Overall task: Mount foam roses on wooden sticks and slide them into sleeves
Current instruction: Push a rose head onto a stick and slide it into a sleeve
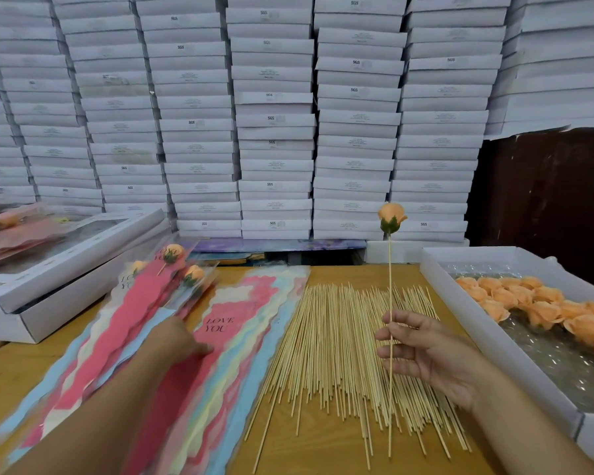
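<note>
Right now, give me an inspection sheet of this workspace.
Surface: wooden table.
Job's things: loose sticks in a pile; sleeves fanned out; loose roses in a white tray; finished roses in sleeves at back left.
Clutter: open white box at left.
Hands: right hand holds a mounted rose upright; left hand touches the sleeves.
Cables: nothing seen.
Surroundings: stacked white boxes behind.
</note>
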Tool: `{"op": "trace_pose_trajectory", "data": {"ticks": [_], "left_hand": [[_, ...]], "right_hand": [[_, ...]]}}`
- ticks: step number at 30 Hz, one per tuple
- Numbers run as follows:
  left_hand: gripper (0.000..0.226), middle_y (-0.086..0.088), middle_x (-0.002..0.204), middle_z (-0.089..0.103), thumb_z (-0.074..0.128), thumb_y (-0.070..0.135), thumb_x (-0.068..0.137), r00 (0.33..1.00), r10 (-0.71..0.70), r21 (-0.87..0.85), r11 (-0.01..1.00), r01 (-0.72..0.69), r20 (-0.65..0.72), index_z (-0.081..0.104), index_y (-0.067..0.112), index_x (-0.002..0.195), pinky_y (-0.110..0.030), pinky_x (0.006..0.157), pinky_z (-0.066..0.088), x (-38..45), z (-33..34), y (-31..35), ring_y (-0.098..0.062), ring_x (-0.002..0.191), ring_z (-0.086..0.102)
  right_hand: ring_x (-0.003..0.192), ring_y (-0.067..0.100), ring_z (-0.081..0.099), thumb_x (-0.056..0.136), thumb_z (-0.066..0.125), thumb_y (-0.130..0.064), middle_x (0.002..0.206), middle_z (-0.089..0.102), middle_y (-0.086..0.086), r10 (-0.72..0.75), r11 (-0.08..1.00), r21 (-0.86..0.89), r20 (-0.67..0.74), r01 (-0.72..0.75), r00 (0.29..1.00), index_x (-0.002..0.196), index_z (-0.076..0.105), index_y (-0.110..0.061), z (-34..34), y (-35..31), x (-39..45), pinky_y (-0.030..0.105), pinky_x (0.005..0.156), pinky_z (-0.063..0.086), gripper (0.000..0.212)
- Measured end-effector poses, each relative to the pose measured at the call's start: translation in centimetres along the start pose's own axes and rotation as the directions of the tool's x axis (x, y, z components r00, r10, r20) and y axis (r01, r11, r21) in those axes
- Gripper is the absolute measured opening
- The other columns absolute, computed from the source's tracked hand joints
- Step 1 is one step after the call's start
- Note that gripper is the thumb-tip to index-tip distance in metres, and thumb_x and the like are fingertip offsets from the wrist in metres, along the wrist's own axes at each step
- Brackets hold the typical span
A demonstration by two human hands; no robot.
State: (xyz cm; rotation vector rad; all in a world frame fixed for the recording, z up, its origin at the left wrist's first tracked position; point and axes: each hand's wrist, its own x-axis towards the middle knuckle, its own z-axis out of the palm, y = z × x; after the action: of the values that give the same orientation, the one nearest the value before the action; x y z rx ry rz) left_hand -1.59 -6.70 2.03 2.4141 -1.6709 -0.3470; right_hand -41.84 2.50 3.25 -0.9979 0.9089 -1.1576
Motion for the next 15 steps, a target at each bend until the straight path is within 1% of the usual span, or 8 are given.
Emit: {"op": "trace_pose_trajectory", "data": {"ticks": [2,4,6,9,11,12,15], "left_hand": [[0.055,0.001,0.074,0.058,0.083,0.06,0.07,0.999,0.002,0.021,1.0,-0.002,-0.034,0.054,0.013,0.078,-0.027,0.055,0.037,-0.21,-0.17,0.0,-0.013,0.069,0.054],[0.057,0.001,0.075,0.056,0.084,0.059,0.069,0.998,0.004,0.031,1.0,-0.002,-0.056,0.053,0.012,0.081,-0.027,0.057,0.038,-0.38,-0.3,0.1,-0.014,0.07,0.054],[0.061,0.001,0.082,0.056,0.083,0.058,0.07,0.999,0.001,0.045,0.999,0.001,-0.043,0.054,0.01,0.095,-0.025,0.066,0.041,-0.52,-0.54,0.29,-0.017,0.08,0.055],[0.074,-0.005,0.103,0.06,0.081,0.057,0.073,1.0,-0.022,0.056,0.998,0.022,-0.002,0.055,0.007,0.121,-0.026,0.077,0.044,-0.44,-0.74,0.49,-0.021,0.095,0.057],[0.079,-0.007,0.109,0.062,0.081,0.056,0.074,0.999,-0.039,0.048,0.998,0.038,0.013,0.054,0.005,0.127,-0.027,0.081,0.047,-0.43,-0.77,0.51,-0.022,0.098,0.057],[0.078,-0.006,0.107,0.062,0.082,0.056,0.074,0.999,-0.042,0.042,0.998,0.041,0.016,0.054,0.005,0.126,-0.028,0.082,0.048,-0.45,-0.79,0.51,-0.022,0.096,0.058],[0.073,-0.002,0.09,0.063,0.084,0.056,0.071,1.0,-0.026,0.034,0.999,0.026,0.006,0.059,0.006,0.118,-0.029,0.08,0.053,-0.43,-0.86,0.48,-0.02,0.086,0.062]], "right_hand": [[0.073,0.027,0.073,0.078,0.071,-0.01,0.095,0.073,0.017,-0.005,1.0,-0.007,-0.002,0.005,1.0,0.112,0.064,-0.005,0.0,0.06,0.07,0.034,0.058,0.061,0.035],[0.074,0.026,0.073,0.078,0.071,-0.01,0.095,0.073,0.017,-0.01,1.0,-0.013,0.0,0.01,1.0,0.112,0.065,-0.005,-0.04,0.08,0.09,0.035,0.059,0.061,0.035],[0.074,0.026,0.073,0.078,0.071,-0.01,0.095,0.073,0.017,-0.013,1.0,-0.016,0.002,0.013,1.0,0.112,0.065,-0.005,-0.05,0.1,0.08,0.035,0.059,0.061,0.035],[0.074,0.026,0.072,0.078,0.071,-0.01,0.095,0.073,0.017,-0.021,1.0,-0.014,0.004,0.021,1.0,0.113,0.065,-0.004,-0.12,0.1,0.1,0.035,0.058,0.061,0.036],[0.073,0.025,0.072,0.077,0.071,-0.01,0.094,0.073,0.017,-0.028,1.0,-0.011,0.0,0.028,1.0,0.114,0.064,-0.003,-0.11,0.06,0.14,0.035,0.058,0.061,0.038],[0.072,0.025,0.072,0.077,0.071,-0.01,0.094,0.073,0.017,-0.03,0.999,-0.01,-0.002,0.03,1.0,0.114,0.064,-0.002,-0.08,0.06,0.14,0.034,0.058,0.061,0.038],[0.072,0.025,0.072,0.075,0.072,-0.011,0.093,0.073,0.016,-0.034,0.999,-0.017,-0.002,0.034,0.999,0.113,0.064,-0.003,-0.05,0.13,0.14,0.034,0.057,0.06,0.039]]}}
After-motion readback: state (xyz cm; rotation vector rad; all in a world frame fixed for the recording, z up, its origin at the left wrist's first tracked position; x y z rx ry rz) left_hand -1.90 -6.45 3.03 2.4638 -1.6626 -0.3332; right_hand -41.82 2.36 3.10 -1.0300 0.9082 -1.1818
